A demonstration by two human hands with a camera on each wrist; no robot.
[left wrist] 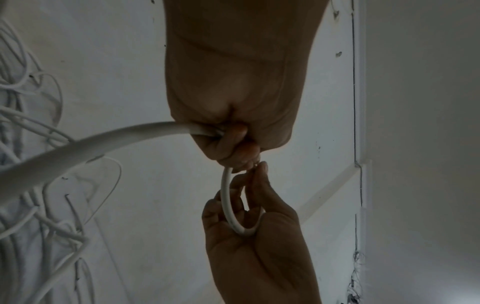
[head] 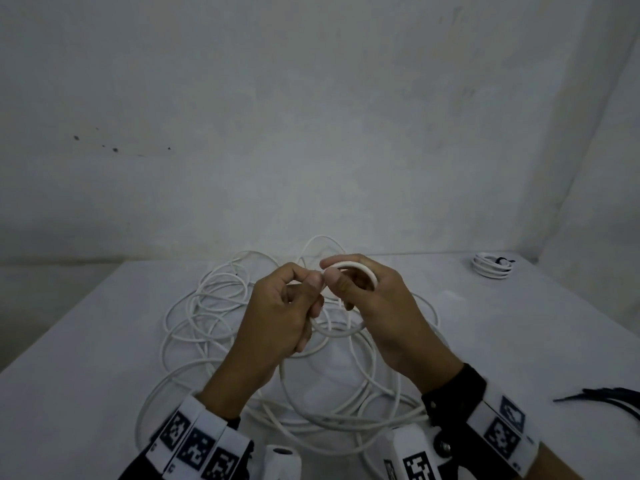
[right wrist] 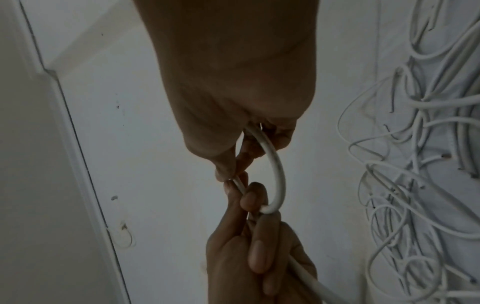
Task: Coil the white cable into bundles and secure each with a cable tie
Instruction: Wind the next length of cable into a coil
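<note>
First small loop of the white cable point(head: 360, 268) held above the tangle on the table point(head: 86, 323).

I have my right hand point(head: 374, 299) curled round the loop, thumb pinching its end against my left hand point(head: 287, 313), whose fingers wrap the running length. I judge the stiff loop could spring open if either pinch slackens, and the loose coils below (crossing each other everywhere) may snag as I draw more in. The cable's end is hidden between my thumbs. A tied bundle point(head: 493, 268) lies far right; the black cable ties point(head: 602, 396) are cut off at the right edge.
</note>
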